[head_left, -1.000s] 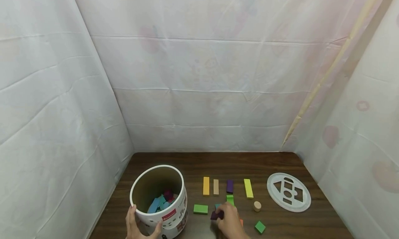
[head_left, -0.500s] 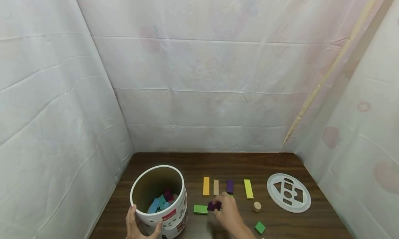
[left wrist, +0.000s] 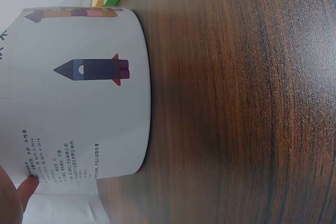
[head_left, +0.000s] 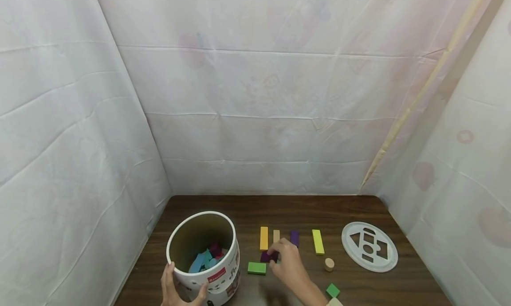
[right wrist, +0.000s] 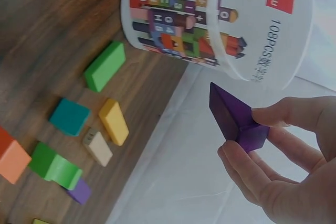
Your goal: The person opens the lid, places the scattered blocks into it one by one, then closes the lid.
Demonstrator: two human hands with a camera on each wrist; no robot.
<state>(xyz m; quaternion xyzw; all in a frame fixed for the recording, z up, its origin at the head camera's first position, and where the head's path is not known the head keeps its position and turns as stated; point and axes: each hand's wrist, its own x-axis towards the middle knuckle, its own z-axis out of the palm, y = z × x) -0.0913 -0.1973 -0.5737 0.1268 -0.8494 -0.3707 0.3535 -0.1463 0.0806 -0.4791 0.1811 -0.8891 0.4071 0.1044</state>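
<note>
A purple triangular block (right wrist: 231, 111) is pinched between the thumb and fingertips of my right hand (head_left: 290, 266). In the right wrist view it appears raised above the table, one point toward the bucket. My left hand (head_left: 175, 292) grips the outside of a white printed bucket (head_left: 221, 272), its thumb on the front and fingers at the left side. The left wrist view catches only part of that hand, beside the bucket's printed wall. Inside the bucket lie several blocks (head_left: 197, 262), blue, teal and red among them.
Around my right hand lie a green block (head_left: 257, 268), an orange-yellow block (head_left: 264, 238), a beige block (right wrist: 98, 148), a teal block (right wrist: 70, 116) and an orange block (right wrist: 11, 156). Farther right are a yellow block (head_left: 318, 241), a wooden cylinder (head_left: 329, 264) and a white lid with cutouts (head_left: 379, 260).
My right hand has moved forward and slightly left, carrying the purple triangular block from near the teal block to just beyond the green one. The left hand and bucket stay put.
</note>
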